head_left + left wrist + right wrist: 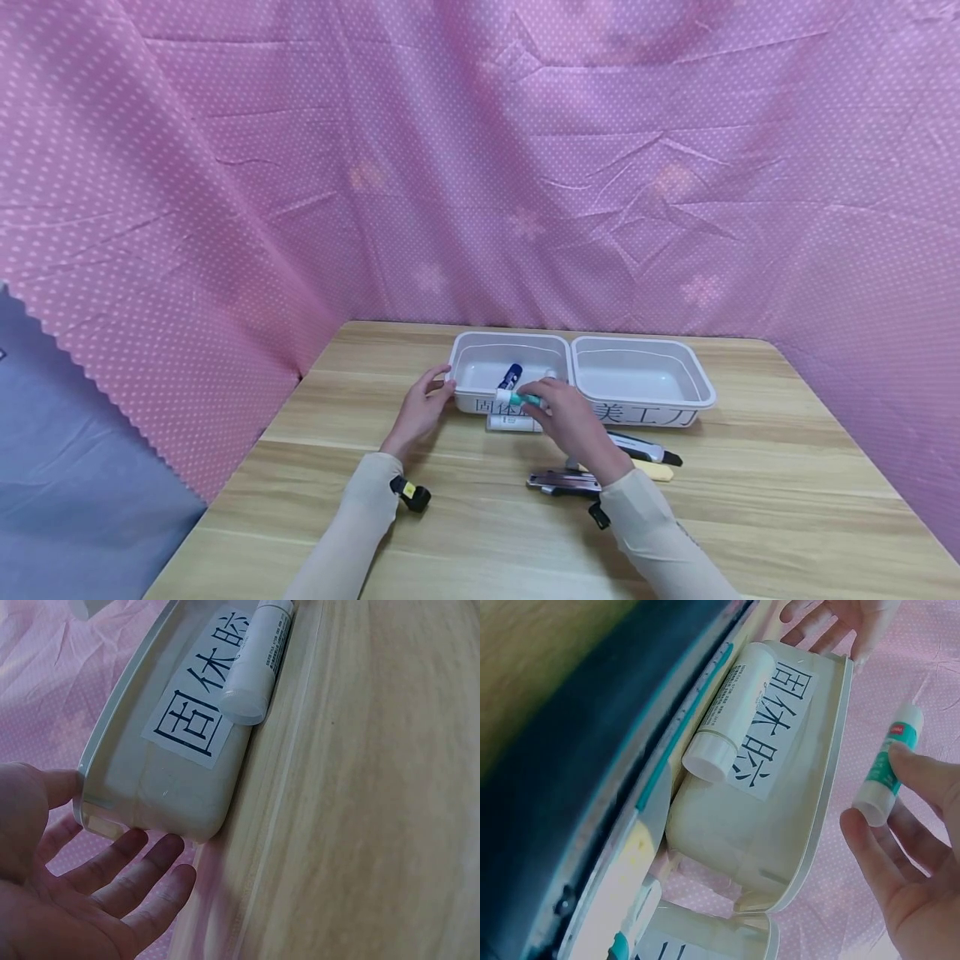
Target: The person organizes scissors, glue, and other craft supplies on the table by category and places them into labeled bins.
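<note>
My right hand (558,412) holds a green and white glue stick (891,761) between thumb and fingers, over the front rim of the left white bin (468,398). My left hand (97,877) touches that bin's left end, its thumb at the rim and its other fingers spread by the end wall. Inside the bin lies a dark blue glue stick (512,377); part of the inside is hidden behind my right hand. A larger white glue stick (735,705) lies on the table against the labelled front wall.
A second white bin (637,375), also labelled, stands directly to the right. Several utility knives lie below my right forearm: a white and black one (648,450), a yellow one (656,471) and a metallic one (562,482). Pink dotted cloth (525,167) hangs behind the table.
</note>
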`<state>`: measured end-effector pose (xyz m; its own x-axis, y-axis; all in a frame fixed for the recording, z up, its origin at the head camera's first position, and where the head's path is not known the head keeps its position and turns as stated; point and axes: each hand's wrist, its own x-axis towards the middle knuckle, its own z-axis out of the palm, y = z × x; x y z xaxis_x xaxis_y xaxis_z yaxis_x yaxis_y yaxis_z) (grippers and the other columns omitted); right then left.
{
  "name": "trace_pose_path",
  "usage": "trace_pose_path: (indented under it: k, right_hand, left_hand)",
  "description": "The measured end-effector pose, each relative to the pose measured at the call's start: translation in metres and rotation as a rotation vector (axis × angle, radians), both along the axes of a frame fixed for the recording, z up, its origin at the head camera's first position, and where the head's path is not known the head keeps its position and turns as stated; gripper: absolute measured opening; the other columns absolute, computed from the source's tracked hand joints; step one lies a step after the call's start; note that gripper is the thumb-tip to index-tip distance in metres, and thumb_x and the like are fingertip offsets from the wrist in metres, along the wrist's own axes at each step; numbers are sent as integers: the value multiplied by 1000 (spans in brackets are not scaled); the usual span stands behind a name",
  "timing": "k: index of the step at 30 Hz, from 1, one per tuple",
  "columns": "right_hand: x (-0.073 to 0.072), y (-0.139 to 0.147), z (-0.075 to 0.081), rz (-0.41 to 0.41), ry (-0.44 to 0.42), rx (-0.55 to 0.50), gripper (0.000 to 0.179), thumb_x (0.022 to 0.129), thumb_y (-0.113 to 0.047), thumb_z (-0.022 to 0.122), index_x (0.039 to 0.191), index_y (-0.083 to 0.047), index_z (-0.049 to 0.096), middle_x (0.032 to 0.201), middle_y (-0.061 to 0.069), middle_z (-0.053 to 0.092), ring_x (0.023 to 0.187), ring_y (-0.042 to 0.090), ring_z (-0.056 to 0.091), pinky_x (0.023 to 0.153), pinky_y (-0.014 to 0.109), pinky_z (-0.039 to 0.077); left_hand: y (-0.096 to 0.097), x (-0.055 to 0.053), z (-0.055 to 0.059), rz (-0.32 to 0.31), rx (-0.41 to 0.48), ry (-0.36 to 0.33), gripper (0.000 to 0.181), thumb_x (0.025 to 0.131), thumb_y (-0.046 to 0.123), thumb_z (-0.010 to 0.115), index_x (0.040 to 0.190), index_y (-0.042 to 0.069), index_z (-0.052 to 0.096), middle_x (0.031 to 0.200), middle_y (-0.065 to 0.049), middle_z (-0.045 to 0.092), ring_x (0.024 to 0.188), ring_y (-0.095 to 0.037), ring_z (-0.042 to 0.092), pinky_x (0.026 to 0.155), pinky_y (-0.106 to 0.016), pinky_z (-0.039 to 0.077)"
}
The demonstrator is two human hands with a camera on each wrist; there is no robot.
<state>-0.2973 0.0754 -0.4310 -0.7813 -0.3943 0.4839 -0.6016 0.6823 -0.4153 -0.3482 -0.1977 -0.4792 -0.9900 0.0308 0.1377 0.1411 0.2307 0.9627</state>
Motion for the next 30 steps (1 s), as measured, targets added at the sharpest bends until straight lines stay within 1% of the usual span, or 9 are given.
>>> trace_pose_path:
  k: [3, 9, 17, 21, 23, 25, 28, 30]
  right_hand:
    - [-1, 1, 0, -9, 29, -25, 23, 91, -10, 78, 112, -18, 75, 106, -4, 73, 94, 12, 68, 80, 31, 60]
    - [-2, 4, 1, -30, 61, -44, 25, 90, -9, 79, 113, -17, 75, 106, -4, 73, 96, 15, 68, 83, 34, 60]
    - [-3, 7, 4, -107, 60, -48, 27, 91, -9, 78, 117, -15, 74, 112, 1, 72, 105, 21, 67, 91, 40, 60]
    - [-4, 10, 5, -123, 60, -59, 26, 92, -9, 77, 117, -14, 73, 114, 1, 72, 109, 23, 66, 94, 41, 59]
    - [-5, 12, 5, -121, 67, -73, 26, 92, -8, 77, 116, -14, 73, 113, 2, 72, 108, 23, 66, 94, 41, 59]
    - [-6, 14, 5, -121, 72, -90, 26, 91, -6, 77, 116, -13, 74, 113, 3, 73, 107, 23, 66, 93, 41, 59]
    - [-8, 17, 5, -121, 75, -111, 26, 90, -5, 78, 114, -12, 74, 112, 4, 73, 105, 24, 66, 91, 41, 59]
    - [-8, 19, 5, -125, 72, -119, 25, 89, -5, 78, 113, -11, 74, 110, 5, 73, 104, 24, 67, 89, 41, 60]
  left_hand:
    - [0, 0, 0, 0, -11, 2, 47, 106, 21, 58, 150, 10, 49, 140, -31, 56, 123, -44, 62, 105, -51, 53]
    - [0, 1, 1, 9, -15, 1, 46, 106, 20, 59, 149, 10, 50, 139, -30, 57, 122, -43, 63, 105, -49, 54]
    - [1, 1, 1, 5, 2, 2, 46, 106, 20, 58, 149, 9, 50, 138, -30, 57, 120, -42, 64, 104, -49, 54]
    - [0, 1, 0, -2, -2, 6, 48, 106, 21, 58, 151, 7, 47, 140, -32, 55, 123, -45, 62, 106, -52, 52]
    - [0, 3, 4, -9, -5, -1, 49, 107, 19, 56, 152, 4, 45, 141, -34, 53, 124, -47, 60, 107, -54, 50]
    - [1, 10, 14, -19, -8, -9, 49, 107, 17, 56, 152, 2, 44, 142, -36, 52, 125, -48, 59, 108, -55, 49]
    - [2, 10, 14, -23, -12, -11, 50, 107, 17, 55, 152, 1, 43, 142, -36, 51, 125, -49, 59, 108, -56, 49]
    - [1, 8, 10, -18, -10, -2, 49, 106, 19, 57, 152, 4, 45, 141, -35, 53, 124, -47, 60, 107, -54, 51]
